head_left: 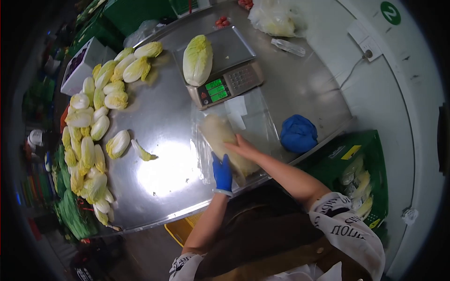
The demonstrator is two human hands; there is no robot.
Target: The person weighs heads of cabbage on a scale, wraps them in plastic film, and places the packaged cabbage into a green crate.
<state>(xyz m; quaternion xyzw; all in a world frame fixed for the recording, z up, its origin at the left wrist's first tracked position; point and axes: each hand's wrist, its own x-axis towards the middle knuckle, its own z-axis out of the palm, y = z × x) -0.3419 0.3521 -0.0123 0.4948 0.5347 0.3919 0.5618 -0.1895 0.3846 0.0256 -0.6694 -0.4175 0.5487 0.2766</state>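
Observation:
A pale, long Chinese cabbage (219,131) lies in a clear plastic bag near the table's front edge, slightly blurred. My left hand (222,174), in a blue glove, touches its lower left side with fingers stretched and apart. Bare, my right hand (243,148) rests on the cabbage from the right, thumb and fingers apart. Loose clear plastic film (260,114) spreads beyond it, with a white paper slip (236,111) on top. Another Chinese cabbage (197,61) sits on the lit digital scale (241,78) behind.
Many small yellow-green cabbages (87,152) are heaped along the left side. A single small cabbage (118,144) and a loose leaf (142,151) lie nearer. A blue bundle (298,134) stands right of my hands. A green crate (375,173) with wrapped produce is below right.

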